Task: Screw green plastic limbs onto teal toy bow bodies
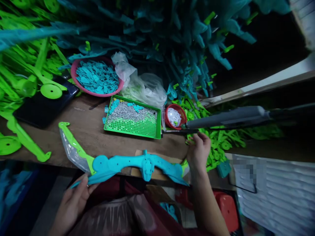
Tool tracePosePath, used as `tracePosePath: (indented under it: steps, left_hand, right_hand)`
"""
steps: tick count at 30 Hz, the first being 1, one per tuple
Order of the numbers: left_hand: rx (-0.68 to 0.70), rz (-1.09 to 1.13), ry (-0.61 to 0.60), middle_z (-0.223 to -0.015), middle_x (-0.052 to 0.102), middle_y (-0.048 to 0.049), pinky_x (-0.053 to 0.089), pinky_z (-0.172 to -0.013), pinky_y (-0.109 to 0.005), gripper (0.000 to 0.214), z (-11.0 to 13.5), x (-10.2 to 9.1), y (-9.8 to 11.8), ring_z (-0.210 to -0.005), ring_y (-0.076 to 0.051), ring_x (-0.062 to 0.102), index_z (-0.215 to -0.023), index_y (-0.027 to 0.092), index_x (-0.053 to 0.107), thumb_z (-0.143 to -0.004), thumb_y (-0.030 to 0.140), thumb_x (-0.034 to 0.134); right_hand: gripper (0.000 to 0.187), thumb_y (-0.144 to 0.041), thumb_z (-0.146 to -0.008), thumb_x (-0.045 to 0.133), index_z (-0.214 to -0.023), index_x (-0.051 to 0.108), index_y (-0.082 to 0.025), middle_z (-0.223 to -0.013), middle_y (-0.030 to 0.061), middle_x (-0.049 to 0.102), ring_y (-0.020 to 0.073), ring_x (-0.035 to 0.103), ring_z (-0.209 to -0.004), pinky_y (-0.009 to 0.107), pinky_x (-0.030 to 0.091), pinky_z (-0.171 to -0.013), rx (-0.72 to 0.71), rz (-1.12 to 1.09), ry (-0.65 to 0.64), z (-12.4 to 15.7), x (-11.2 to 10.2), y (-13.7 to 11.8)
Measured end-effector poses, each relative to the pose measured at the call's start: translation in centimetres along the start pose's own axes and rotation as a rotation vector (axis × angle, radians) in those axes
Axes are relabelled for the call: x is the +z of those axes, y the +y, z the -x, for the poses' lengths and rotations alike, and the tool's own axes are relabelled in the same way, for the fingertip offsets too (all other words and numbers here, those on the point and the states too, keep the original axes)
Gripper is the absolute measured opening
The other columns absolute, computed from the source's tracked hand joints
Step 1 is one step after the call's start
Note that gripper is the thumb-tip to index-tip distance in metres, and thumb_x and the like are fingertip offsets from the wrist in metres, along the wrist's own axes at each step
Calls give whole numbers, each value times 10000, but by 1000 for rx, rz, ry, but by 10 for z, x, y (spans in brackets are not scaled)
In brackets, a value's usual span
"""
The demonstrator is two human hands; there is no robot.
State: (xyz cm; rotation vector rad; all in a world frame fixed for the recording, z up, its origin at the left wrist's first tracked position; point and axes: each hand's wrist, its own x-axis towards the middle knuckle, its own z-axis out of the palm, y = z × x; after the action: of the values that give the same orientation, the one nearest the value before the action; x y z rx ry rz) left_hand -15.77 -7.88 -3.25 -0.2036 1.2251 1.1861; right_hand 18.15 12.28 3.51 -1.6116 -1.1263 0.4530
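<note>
A long teal plastic bow-shaped part [137,165] lies across the table's near edge, with a lime green piece [73,144] under its left end. My left hand [76,196] pinches the teal part's left tip, fingers closed on it. My right hand [199,150] reaches past the part's right end into a heap of lime green plastic pieces [219,144]; its fingers curl down among them, and what they hold is hidden.
A green tray [134,131] holds small silver screws. A pink bowl [97,77] of teal pieces, a small red basket [175,116], a clear plastic bag [142,85], a grey powered screwdriver [228,118] and piles of green and teal parts surround the wooden table [88,127].
</note>
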Motion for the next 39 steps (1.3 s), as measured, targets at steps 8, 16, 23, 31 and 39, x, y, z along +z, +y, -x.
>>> tracePosePath:
  steps: [8,16,23,31,39]
  left_hand:
    - [16,31,-139,-1196,713,-133,466,-1087,-505,477,7,7,-6,-1239,-350,590,-1107,160,722,-769,494,764]
    - [14,-115,-182,-1162,724,-144,544,-1001,-418,487,3,-3,-7,-1115,-309,671,-1065,124,731,-811,538,711]
    - [94,-278,-118,-1005,766,-135,605,-851,-376,567,-4,-21,-16,-955,-312,725,-1053,138,749,-778,630,683]
    - [117,-341,-172,-1017,763,-127,620,-750,-345,512,-5,-23,-10,-868,-302,739,-1034,155,764,-809,602,658]
    - [114,-302,-135,-980,766,-121,620,-770,-357,496,-5,-26,-17,-851,-290,741,-1060,134,746,-818,560,671]
  right_hand:
    - [474,-376,-698,675,-1151,547,-316,-995,24,638,220,633,-891,432,494,-872,-221,-257,-646,-33,64,-49]
    - [484,-344,-724,716,-1132,456,-355,-747,-57,545,149,576,-656,307,509,-629,-362,-550,-698,28,155,-96]
    - [210,-343,-859,612,-1023,484,-319,-572,-109,415,91,436,-446,225,396,-457,-260,-730,-726,79,202,-61]
    - [202,-335,-850,598,-1017,488,-304,-561,-100,416,91,429,-414,224,385,-415,-291,-689,-766,81,206,-46]
    - [174,-345,-835,607,-966,504,-294,-556,-93,419,96,431,-416,230,395,-411,-317,-647,-779,81,199,-60]
